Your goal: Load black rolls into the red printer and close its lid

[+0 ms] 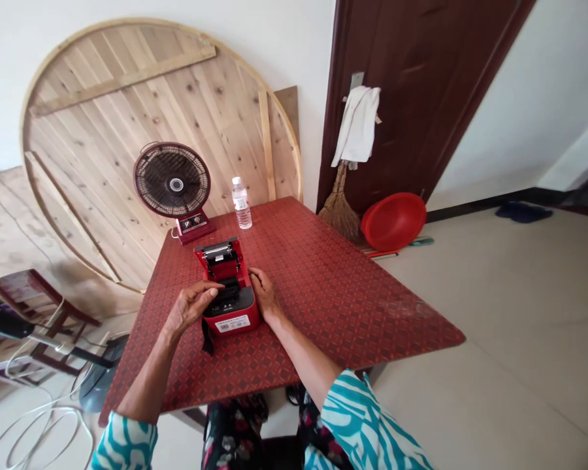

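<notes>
A small red and black machine (235,307) with its lid (220,252) raised sits on the red patterned table (362,313). A white label is on its front, and a black strap (207,338) hangs at its left side. My left hand (193,305) reaches over the machine's left side, thumb and forefinger close together at its black top; whether anything is between them is too small to tell. Against the right side of the machine rests my right hand (265,294), its fingers curled along the red casing.
Behind the machine stand a fan (175,184) and a water bottle (242,207). A large round wooden board (142,124) leans on the wall. A broom (341,209) and a red basin (394,222) are by the door. Cables lie on the floor at left.
</notes>
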Demonstrator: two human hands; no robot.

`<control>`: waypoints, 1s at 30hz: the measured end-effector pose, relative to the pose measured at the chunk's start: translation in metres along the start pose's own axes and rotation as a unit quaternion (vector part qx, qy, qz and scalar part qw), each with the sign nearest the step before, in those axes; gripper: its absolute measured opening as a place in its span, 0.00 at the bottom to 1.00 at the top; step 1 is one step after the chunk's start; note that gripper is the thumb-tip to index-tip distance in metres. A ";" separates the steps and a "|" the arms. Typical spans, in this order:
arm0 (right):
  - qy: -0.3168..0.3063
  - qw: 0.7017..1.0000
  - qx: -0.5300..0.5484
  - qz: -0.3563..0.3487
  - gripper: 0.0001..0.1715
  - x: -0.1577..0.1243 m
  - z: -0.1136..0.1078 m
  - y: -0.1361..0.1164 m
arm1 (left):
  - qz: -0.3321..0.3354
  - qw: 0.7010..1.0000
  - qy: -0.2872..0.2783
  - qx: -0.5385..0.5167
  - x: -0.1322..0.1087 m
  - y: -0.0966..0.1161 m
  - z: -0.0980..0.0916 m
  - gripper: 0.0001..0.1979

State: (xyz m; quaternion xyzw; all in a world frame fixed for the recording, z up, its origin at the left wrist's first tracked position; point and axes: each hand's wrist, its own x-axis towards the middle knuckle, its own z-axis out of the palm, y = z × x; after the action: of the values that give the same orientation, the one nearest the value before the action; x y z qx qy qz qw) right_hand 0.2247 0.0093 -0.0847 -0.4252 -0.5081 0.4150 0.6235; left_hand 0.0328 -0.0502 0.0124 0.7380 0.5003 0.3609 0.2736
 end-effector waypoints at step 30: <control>-0.028 0.993 -0.045 -0.110 0.26 -0.004 -0.002 -0.032 | 0.170 0.948 0.212 0.168 -0.027 -0.025 0.019 0.30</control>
State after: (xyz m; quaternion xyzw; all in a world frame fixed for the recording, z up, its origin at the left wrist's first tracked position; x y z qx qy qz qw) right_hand 0.2288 -0.0035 -0.0559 -0.3829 -0.5870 0.3327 0.6310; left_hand 0.0281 -0.0675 -0.0252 0.7540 0.4673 0.4605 -0.0321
